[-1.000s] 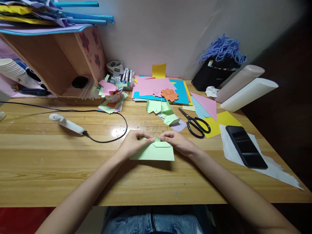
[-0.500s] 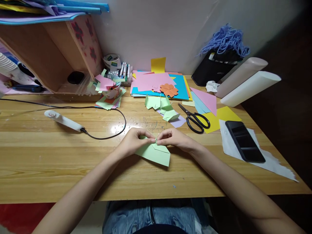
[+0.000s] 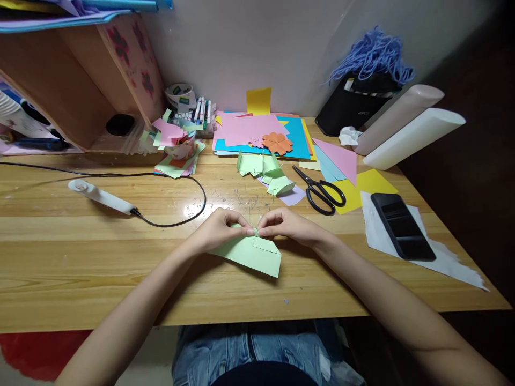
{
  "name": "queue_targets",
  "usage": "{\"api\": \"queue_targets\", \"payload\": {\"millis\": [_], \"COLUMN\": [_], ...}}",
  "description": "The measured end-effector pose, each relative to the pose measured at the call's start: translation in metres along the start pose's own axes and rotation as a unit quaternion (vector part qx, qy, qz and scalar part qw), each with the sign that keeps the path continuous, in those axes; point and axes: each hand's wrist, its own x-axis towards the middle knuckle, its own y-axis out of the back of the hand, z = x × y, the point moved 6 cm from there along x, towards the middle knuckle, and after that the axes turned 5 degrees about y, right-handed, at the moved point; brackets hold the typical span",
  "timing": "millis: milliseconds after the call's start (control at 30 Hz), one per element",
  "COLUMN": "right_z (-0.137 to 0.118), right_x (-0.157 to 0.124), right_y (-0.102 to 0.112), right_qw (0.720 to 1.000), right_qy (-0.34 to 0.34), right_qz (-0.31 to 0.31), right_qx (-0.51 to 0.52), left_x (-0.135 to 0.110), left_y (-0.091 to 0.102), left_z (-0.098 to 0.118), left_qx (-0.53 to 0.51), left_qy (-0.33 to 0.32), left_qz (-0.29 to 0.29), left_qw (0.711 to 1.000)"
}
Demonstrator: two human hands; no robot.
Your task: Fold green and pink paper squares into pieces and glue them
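A folded sheet of light green paper (image 3: 257, 256) is held just above the wooden table, near its front middle. My left hand (image 3: 223, 229) is closed, thumb and forefinger pinching the paper's upper edge. Right beside it, my right hand (image 3: 286, 226) pinches the same edge, fingertips almost meeting the left ones. A small bunched bit of paper shows between the fingertips. Creased flaps run across the sheet's right part. Beyond the hands lie folded green paper pieces (image 3: 265, 170), and black-handled scissors (image 3: 322, 194) rest to their right.
At the back are stacked coloured sheets (image 3: 249, 131) with an orange paper flower (image 3: 277, 143). A cup of paper scraps (image 3: 181, 145) and a white corded device (image 3: 102, 197) are on the left. A phone (image 3: 402, 226) lies on white paper at right, near black bag-like holder (image 3: 346, 110).
The green paper has turned slightly between my fingers, and more of its left part shows. Both hands keep their pinch. The whole view has shifted a little.
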Motion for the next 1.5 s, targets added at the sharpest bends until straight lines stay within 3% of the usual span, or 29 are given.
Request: {"api": "queue_targets", "payload": {"millis": [233, 500, 767, 1000, 1200, 1367, 1500], "right_z": [0.002, 0.000, 0.003, 0.000, -0.004, -0.007, -0.008], "right_x": [0.000, -0.004, -0.003, -0.003, -0.001, 0.002, 0.001], "right_y": [-0.002, -0.004, -0.005, -0.006, -0.001, 0.003, 0.006], "right_qw": [0.999, 1.000, 0.998, 0.999, 0.995, 0.990, 0.982], "right_qy": [0.009, -0.021, -0.033, -0.022, 0.001, 0.037, 0.053], "right_qz": [-0.027, -0.013, -0.002, 0.012, 0.100, 0.137, 0.179], "right_qx": [-0.036, -0.005, 0.054, 0.028, -0.013, -0.010, -0.023], "left_x": [0.000, 0.000, -0.001, -0.001, 0.000, -0.002, -0.003], "left_y": [-0.006, -0.002, 0.000, -0.002, 0.004, 0.012, 0.012], "left_z": [0.001, 0.001, 0.001, -0.001, 0.003, 0.007, 0.007], "left_qx": [-0.002, 0.024, 0.007, 0.028, 0.057, 0.057, 0.038], "left_qy": [-0.008, 0.001, 0.010, 0.012, -0.017, -0.046, -0.048], "left_qz": [-0.050, -0.016, -0.024, -0.024, 0.052, 0.138, 0.172], "left_qw": [0.999, 1.000, 1.000, 0.999, 0.997, 0.988, 0.983]}}
